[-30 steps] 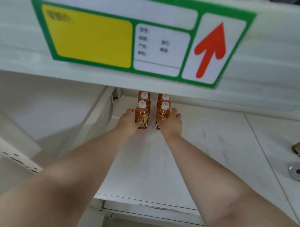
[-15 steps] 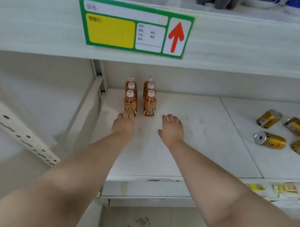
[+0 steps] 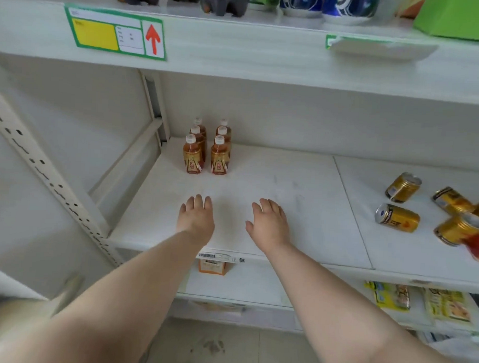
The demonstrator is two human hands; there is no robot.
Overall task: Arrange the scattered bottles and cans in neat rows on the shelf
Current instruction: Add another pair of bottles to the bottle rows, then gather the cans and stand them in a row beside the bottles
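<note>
Left hand: the bare left hand (image 3: 196,218) hovers palm-down over the front of the white shelf board (image 3: 260,187), fingers spread loosely and holding nothing; half a second ago its fingertips lay just in front of the nearest bottle, and now it sits well back from the bottles.
Right hand: the bare right hand (image 3: 269,223) is also palm-down and empty, fingers slightly apart, level with the left hand and apart from it; it too has drawn back toward the shelf's front edge.
Bottles: six small amber plastic bottles with white caps (image 3: 207,150) stand upright in two rows of three at the back left corner of the shelf, in the same place as before, untouched by either hand.
Cans: gold metal drink cans (image 3: 398,217) lie on their sides, scattered on the right-hand board of the same shelf, well apart from both hands; more of them show than in the earlier frame.
Upper shelf edge: a green-bordered price label with a yellow panel and red arrow (image 3: 115,31) hangs above the bottles, smaller in view than earlier.
Lower shelf: a small orange box (image 3: 212,266) shows beneath the shelf front, between the forearms.
</note>
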